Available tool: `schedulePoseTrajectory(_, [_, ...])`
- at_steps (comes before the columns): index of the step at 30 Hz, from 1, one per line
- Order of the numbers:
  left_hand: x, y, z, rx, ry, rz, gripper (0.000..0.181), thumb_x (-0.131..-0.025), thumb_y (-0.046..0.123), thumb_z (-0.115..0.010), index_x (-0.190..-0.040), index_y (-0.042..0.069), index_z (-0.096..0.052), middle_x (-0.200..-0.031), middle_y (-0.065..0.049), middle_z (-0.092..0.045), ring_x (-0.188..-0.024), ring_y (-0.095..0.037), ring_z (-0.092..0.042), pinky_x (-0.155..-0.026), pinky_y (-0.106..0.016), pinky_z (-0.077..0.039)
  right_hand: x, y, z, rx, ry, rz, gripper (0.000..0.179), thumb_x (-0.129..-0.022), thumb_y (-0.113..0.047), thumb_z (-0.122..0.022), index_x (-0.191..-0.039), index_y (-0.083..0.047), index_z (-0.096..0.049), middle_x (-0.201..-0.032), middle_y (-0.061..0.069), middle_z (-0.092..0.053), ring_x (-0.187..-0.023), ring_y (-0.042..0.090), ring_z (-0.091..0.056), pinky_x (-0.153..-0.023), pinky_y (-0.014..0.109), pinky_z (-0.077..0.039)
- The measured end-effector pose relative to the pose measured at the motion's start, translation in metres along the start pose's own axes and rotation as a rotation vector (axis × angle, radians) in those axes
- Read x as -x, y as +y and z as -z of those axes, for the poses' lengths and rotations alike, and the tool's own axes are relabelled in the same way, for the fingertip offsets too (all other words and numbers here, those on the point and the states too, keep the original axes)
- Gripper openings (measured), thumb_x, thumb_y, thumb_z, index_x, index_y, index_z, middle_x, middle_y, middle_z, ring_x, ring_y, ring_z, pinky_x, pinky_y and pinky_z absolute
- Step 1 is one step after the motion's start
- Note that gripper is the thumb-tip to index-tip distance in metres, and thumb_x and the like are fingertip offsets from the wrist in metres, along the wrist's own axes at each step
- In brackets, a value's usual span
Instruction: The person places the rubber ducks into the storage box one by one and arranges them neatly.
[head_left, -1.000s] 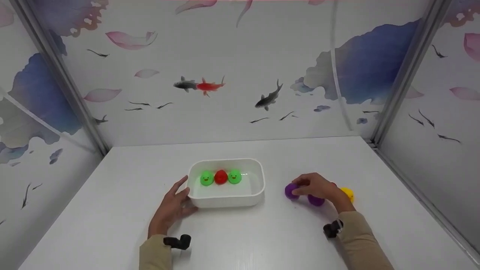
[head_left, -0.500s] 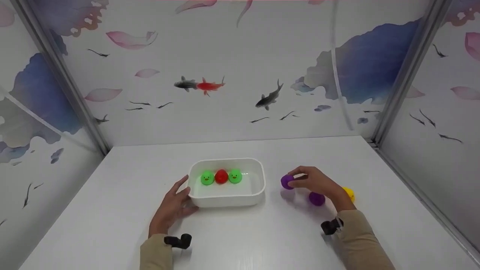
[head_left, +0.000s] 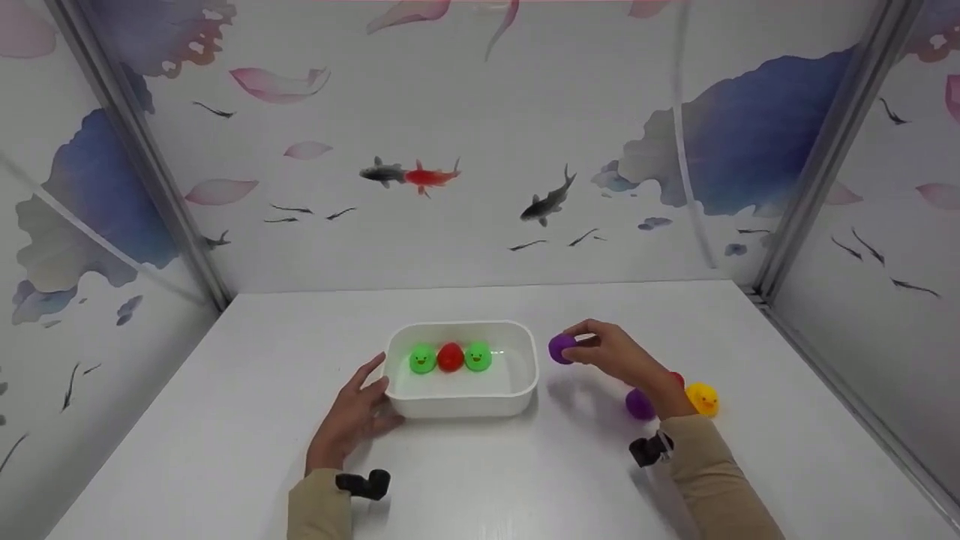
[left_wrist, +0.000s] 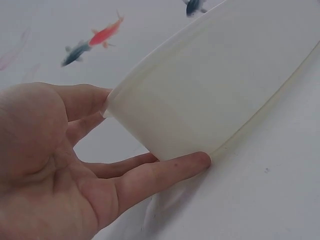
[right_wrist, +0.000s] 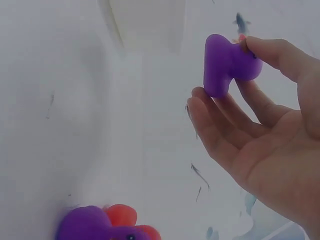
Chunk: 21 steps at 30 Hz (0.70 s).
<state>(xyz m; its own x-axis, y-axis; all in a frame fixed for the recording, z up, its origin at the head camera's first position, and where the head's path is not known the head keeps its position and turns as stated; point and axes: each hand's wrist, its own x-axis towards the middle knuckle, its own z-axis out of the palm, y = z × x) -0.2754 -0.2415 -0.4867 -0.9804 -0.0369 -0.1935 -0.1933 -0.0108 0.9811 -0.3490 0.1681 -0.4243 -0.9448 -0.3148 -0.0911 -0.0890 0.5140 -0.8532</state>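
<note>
My right hand (head_left: 611, 352) pinches a purple rubber duck (right_wrist: 220, 65) between thumb and fingertips. It is raised above the table, just right of the white plastic container (head_left: 457, 405). Two green rubber ducks (head_left: 422, 359) and a round red toy (head_left: 450, 358) between them sit in a row inside. At the container's left end is my left hand (head_left: 352, 416). In the left wrist view, its mostly straight fingers (left_wrist: 165, 175) touch the outer wall and the rim's corner.
Right of the container, partly behind the right wrist, lie another purple rubber duck (head_left: 640, 404), a mostly hidden red toy (head_left: 677, 379) and a yellow rubber duck (head_left: 703, 400). Printed wall panels enclose the white table (head_left: 480, 487) at the back and sides.
My right hand has lifted the purple rubber duck off the table and carried it left, close to the container. The left hand keeps its place, while the head view has shifted slightly.
</note>
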Motion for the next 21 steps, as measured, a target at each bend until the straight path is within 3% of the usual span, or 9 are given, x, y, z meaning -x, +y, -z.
schedulePoseTrajectory(6, [0.002, 0.0, -0.002, -0.016, 0.006, 0.005, 0.057, -0.105, 0.028, -0.051, -0.157, 0.033, -0.03, -0.158, -0.02, -0.04, -0.139, -0.04, -0.049, -0.097, -0.047, -0.058, -0.012, -0.018, -0.008, 0.019, 0.014, -0.037, 0.045, -0.093, -0.032, -0.072, -0.132, -0.015, -0.058, -0.131, 0.01, -0.065, -0.122, 0.027, -0.063, -0.112, 0.054, -0.046])
schedulePoseTrajectory(13, [0.002, 0.002, -0.004, -0.03, -0.005, -0.005, 0.055, -0.106, 0.028, -0.048, -0.157, 0.034, -0.029, -0.159, -0.02, -0.039, -0.139, -0.038, -0.049, -0.098, -0.044, -0.058, -0.022, -0.034, -0.02, 0.09, 0.023, 0.088, 0.039, -0.097, -0.018, -0.066, -0.133, -0.005, -0.056, -0.139, 0.019, -0.057, -0.133, 0.037, -0.055, -0.109, 0.05, -0.05])
schedulePoseTrajectory(21, [0.005, 0.002, -0.003, -0.045, 0.001, -0.004, 0.056, -0.106, 0.028, -0.048, -0.158, 0.034, -0.028, -0.159, -0.019, -0.039, -0.142, -0.038, -0.047, -0.098, -0.044, -0.058, -0.035, -0.043, -0.04, 0.12, 0.049, 0.094, 0.034, -0.095, -0.016, -0.069, -0.127, -0.007, -0.062, -0.146, 0.019, -0.046, -0.14, 0.041, -0.044, -0.111, 0.052, -0.048])
